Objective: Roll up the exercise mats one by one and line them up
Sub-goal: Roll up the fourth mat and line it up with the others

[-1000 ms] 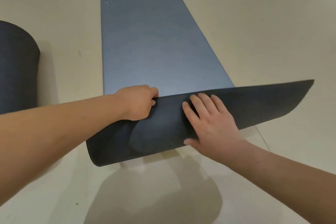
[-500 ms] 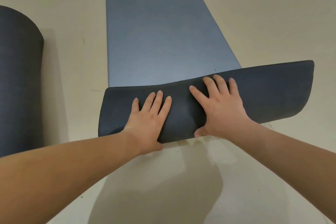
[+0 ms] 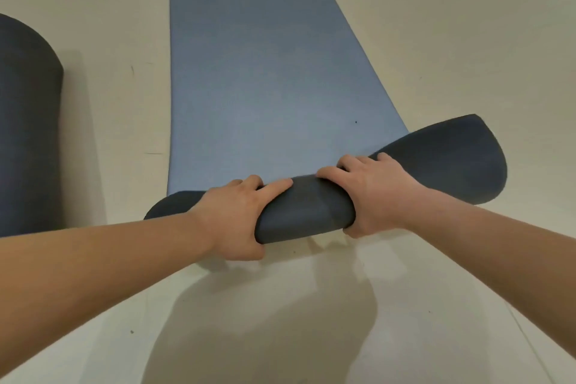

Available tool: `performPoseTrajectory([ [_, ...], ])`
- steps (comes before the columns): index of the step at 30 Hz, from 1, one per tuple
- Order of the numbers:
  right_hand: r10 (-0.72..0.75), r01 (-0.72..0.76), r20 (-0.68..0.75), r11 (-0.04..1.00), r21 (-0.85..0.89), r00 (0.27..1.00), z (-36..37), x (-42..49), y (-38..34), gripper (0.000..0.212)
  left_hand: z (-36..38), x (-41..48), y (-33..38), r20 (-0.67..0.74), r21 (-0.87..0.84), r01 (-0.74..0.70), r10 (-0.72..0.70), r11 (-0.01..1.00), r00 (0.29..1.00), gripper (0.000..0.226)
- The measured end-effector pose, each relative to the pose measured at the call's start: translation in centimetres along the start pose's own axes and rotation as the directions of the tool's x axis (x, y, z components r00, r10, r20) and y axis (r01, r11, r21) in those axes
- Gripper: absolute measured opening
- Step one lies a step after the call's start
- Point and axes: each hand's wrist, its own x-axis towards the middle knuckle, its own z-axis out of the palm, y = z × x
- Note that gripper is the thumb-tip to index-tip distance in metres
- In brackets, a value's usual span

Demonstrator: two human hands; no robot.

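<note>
A blue-grey exercise mat (image 3: 265, 72) lies flat on the floor, stretching away from me. Its near end is curled into a short dark roll (image 3: 307, 209). My left hand (image 3: 240, 215) grips the roll left of its middle, fingers curled over the top and thumb under. My right hand (image 3: 374, 193) grips it right of the middle in the same way. The right part of the roll (image 3: 461, 162) flares open and loose. The left end pokes out beyond my left wrist.
A rolled dark mat (image 3: 28, 128) lies at the left edge, lengthwise beside the flat one, with a strip of beige floor (image 3: 118, 121) between them. Two small eyelets mark the flat mat's far corners. My shadow falls on the floor in front.
Both hands went from pressing flat on the folded-over end to curling round it. The flap has turned over into a tighter roll and moved slightly forward.
</note>
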Motion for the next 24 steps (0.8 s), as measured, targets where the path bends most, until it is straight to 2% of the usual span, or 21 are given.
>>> performPoseTrajectory([
  [4,-0.095,0.046,0.243,0.979,0.201,0.965,-1.5,-1.7,0.1,0.086,-2.0,-1.8,0.6,0.188,-0.204,-0.049,0.088,0.978,0.978,0.099],
  [7,-0.144,-0.018,0.403,0.928,0.372,0.904,-1.3,-1.7,-0.1,0.098,-2.8,-1.2,0.0,0.423,-0.287,0.046,0.083,0.957,0.903,0.104],
  [9,-0.126,-0.063,0.391,0.898,0.436,0.911,-1.1,-1.5,-0.1,0.101,-2.6,-0.6,-1.0,0.517,-0.34,0.141,0.06,0.93,0.854,0.106],
  [10,-0.103,-0.049,0.335,0.908,0.416,0.936,-1.1,-1.5,-0.2,0.098,-2.4,-0.3,-1.5,0.536,-0.37,0.167,0.063,0.914,0.842,0.105],
  [12,-0.063,0.007,0.177,0.953,0.301,0.982,-1.0,-1.5,-0.2,0.089,-2.5,0.1,-2.7,0.527,-0.422,0.195,0.064,0.885,0.847,0.103],
  [14,-0.038,0.006,0.117,0.965,0.264,0.992,-0.9,-1.6,-0.5,0.08,-3.0,0.2,-3.6,0.495,-0.42,0.204,0.035,0.884,0.868,0.104],
  [18,-0.047,-0.042,0.229,0.928,0.371,0.972,-0.2,-0.4,0.3,0.064,-3.5,0.3,-4.4,0.347,-0.288,0.118,-0.011,0.95,0.938,0.102],
  [21,-0.021,-0.105,0.269,0.891,0.442,0.963,-0.2,1.0,1.9,0.052,-3.6,0.3,-3.5,0.13,-0.019,-0.037,0.039,0.999,0.991,0.092],
  [22,0.002,-0.139,0.289,0.879,0.456,0.957,-0.2,1.4,2.3,0.057,-3.4,0.4,-3.2,0.093,0.019,-0.042,0.04,0.999,0.995,0.091],
  [24,0.033,-0.194,0.35,0.879,0.436,0.936,0.1,2.3,2.9,0.077,-2.8,0.3,-3.0,0.114,-0.008,-0.018,0.018,1.0,0.993,0.095],
])
